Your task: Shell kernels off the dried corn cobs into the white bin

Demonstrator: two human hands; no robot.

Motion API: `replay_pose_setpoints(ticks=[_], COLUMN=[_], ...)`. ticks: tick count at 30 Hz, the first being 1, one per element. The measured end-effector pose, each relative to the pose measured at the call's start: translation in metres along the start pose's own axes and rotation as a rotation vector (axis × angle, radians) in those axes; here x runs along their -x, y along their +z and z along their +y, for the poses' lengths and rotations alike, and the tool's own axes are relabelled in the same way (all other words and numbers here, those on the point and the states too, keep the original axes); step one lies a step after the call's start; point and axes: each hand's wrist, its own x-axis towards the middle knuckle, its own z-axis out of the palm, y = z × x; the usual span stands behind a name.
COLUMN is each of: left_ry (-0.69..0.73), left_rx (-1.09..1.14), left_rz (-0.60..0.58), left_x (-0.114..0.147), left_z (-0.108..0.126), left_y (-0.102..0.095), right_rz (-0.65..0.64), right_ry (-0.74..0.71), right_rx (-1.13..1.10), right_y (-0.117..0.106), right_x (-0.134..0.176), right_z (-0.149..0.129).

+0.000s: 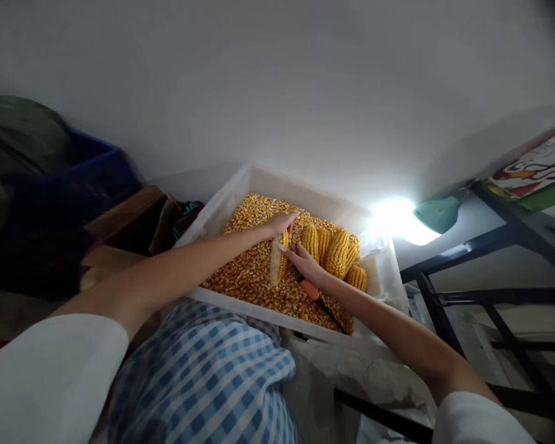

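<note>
A partly stripped corn cob (275, 264) stands nearly upright over loose corn kernels (254, 271); its left side is bare and pale, its right side still carries yellow kernels. My left hand (281, 223) is closed around the upper end of the cob. From the right, my right hand (302, 259) presses its thumb against the cob's side, with the other fingers curled and partly hidden. Below my right wrist lies a tool with an orange and green handle (309, 288) and a thin dark shaft; whether the hand touches it I cannot tell.
Several full corn cobs (337, 253) lie at the right inside a whitish plastic bin (300, 185). A lit lamp (437, 219) shines beside a black metal frame (444, 302). Cardboard boxes (124, 222) and a blue crate (97, 166) stand left. Checked cloth (213, 376) covers my lap.
</note>
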Motion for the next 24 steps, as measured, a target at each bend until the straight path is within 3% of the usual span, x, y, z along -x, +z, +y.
replay_pose_setpoints(ticks=[5,13,20,24], left_ry=[0.004,-0.03,-0.066,-0.104], left_rx=[0.038,0.103,0.043,0.198], left_rz=[-0.042,-0.231,-0.193,-0.28], left_x=[0.002,0.008,0.014,0.014], left_z=[0.0,0.007,0.016,0.013], left_y=[0.013,0.018,0.02,0.015], right_rz=[-0.012,-0.021,0.044,0.026], right_ry=[-0.017,0.001,-0.034,0.04], right_rx=[-0.031,-0.014,0.031,0.004], right_y=[-0.004,-0.006,-0.001,-0.001], right_x=[-0.001,0.0,0.004,0.004], right_z=[0.001,0.0,-0.007,-0.008])
